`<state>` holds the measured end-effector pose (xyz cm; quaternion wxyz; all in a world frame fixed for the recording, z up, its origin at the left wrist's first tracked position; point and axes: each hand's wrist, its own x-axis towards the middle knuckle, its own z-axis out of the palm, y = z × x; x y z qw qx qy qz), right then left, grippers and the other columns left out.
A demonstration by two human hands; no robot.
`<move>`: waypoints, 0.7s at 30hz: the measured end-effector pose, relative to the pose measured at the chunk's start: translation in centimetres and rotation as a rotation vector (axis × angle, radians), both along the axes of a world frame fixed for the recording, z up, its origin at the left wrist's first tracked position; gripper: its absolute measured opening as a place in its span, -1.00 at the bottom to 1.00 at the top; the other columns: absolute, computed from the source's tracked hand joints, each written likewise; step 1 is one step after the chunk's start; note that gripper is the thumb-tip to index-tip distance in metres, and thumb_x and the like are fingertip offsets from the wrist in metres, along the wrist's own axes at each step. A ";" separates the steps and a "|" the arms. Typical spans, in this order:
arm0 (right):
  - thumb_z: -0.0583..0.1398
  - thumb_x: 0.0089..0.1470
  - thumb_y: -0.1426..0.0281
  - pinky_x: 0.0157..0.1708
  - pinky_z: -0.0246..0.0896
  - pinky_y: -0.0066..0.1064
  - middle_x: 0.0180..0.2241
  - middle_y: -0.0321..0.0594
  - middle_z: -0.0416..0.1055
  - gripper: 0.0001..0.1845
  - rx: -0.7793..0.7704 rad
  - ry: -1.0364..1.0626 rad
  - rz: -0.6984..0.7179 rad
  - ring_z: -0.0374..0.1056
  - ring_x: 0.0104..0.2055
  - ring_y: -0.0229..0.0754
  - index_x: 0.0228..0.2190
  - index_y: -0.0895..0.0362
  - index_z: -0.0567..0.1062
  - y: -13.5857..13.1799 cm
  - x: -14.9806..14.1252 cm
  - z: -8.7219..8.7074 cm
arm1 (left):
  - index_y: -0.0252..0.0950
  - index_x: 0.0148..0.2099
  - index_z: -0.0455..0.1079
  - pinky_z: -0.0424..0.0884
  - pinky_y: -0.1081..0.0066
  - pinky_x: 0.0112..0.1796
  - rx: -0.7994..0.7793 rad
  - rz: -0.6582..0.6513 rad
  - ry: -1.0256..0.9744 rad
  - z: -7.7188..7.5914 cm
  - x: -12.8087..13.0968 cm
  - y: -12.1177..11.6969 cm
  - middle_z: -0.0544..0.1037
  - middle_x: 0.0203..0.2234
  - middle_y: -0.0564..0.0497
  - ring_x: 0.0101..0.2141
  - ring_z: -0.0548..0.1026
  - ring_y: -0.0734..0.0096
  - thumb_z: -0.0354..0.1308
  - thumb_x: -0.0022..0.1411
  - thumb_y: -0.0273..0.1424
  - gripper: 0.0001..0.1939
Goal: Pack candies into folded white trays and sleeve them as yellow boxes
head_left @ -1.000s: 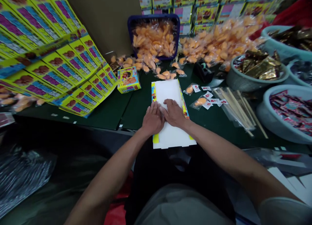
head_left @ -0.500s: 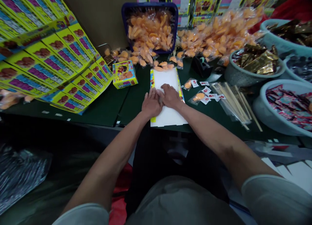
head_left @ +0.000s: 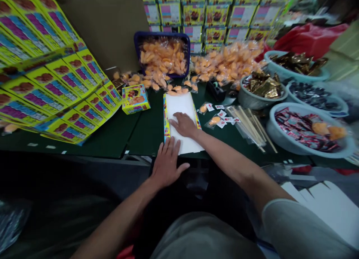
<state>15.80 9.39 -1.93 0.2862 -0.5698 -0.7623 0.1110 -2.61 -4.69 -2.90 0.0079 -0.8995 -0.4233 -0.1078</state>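
Observation:
A flat cardboard box blank (head_left: 179,103), white side up with yellow printed edges showing, lies in front of me on the dark green table. My right hand (head_left: 183,124) rests on its middle, palm down with the fingers spread. Nearer to me, my left hand (head_left: 168,161) is open at the blank's front left corner, its fingertips by the edge and its thumb stretched out to the right. Neither hand holds anything. Just beyond the blank's far end lie several orange pieces in clear wrappers (head_left: 178,90).
At left leans a stack of yellow printed boxes (head_left: 61,87), beside one small closed box (head_left: 136,98). Behind are a purple basket (head_left: 136,45) of orange pieces and a tape dispenser (head_left: 215,90). Wooden sticks (head_left: 246,126) and a tub of sachets (head_left: 280,137) are at right.
My left hand has come off the blank's middle, back toward me and left, with its fingers spreading. My right hand stays on the blank. The camera view has shifted to the right and up.

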 end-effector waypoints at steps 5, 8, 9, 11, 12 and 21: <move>0.03 0.49 0.05 0.26 0.31 -0.10 0.15 -0.01 0.53 -0.52 0.185 0.285 0.003 0.41 0.23 0.01 0.13 0.10 0.49 -6.6 3.6 2.9 | -0.06 0.62 -0.18 0.11 -0.24 0.39 0.104 0.065 -0.165 1.3 -2.9 -2.9 -0.16 0.58 -0.27 0.54 -0.08 -0.24 0.29 0.34 -0.04 0.02; 0.09 0.44 0.07 0.14 0.41 -0.07 0.05 -0.02 0.54 -0.56 0.276 0.417 -0.191 0.49 0.08 0.01 0.11 0.08 0.49 -11.5 7.8 3.4 | 0.07 0.62 -0.17 0.17 -0.25 0.36 0.168 0.164 -0.222 2.2 -4.6 -3.1 -0.25 0.60 -0.19 0.53 -0.05 -0.28 0.30 0.34 -0.21 -0.02; 0.14 0.40 0.06 0.09 0.44 -0.06 0.04 -0.03 0.54 -0.55 0.249 0.425 -0.232 0.50 0.04 0.01 0.13 0.06 0.47 -12.8 9.1 3.2 | 0.12 0.61 -0.14 0.17 -0.25 0.36 0.175 0.163 -0.209 2.4 -5.0 -2.8 -0.25 0.60 -0.16 0.52 -0.04 -0.28 0.31 0.33 -0.24 -0.02; 0.27 0.27 0.00 -0.06 0.49 -0.06 0.06 -0.04 0.53 -0.42 0.132 0.375 -0.272 0.51 -0.05 0.03 0.18 0.02 0.43 -14.9 10.8 2.4 | 0.17 0.59 -0.07 0.14 -0.23 0.37 0.164 0.100 -0.146 2.6 -5.6 -1.8 -0.17 0.60 -0.10 0.53 -0.03 -0.25 0.34 0.30 -0.27 -0.03; 0.33 0.19 -0.03 -0.11 0.50 -0.05 0.07 -0.03 0.53 -0.34 0.069 0.322 -0.280 0.51 -0.09 0.04 0.19 0.02 0.43 -15.5 11.1 1.8 | 0.17 0.58 -0.03 0.11 -0.22 0.39 0.150 0.048 -0.102 2.6 -5.7 -1.0 -0.12 0.59 -0.08 0.53 -0.04 -0.22 0.35 0.28 -0.27 -0.04; 0.17 0.20 0.35 -0.14 0.43 -0.10 -0.28 -0.13 0.64 -0.64 -0.042 0.114 -0.373 0.56 -0.23 0.07 0.01 0.10 0.56 -15.2 8.3 -0.7 | -0.07 0.38 0.39 0.09 -0.19 0.40 0.058 -0.190 0.036 1.7 -5.1 3.0 0.50 0.32 -0.10 0.49 0.14 -0.04 0.13 0.47 -0.29 -0.52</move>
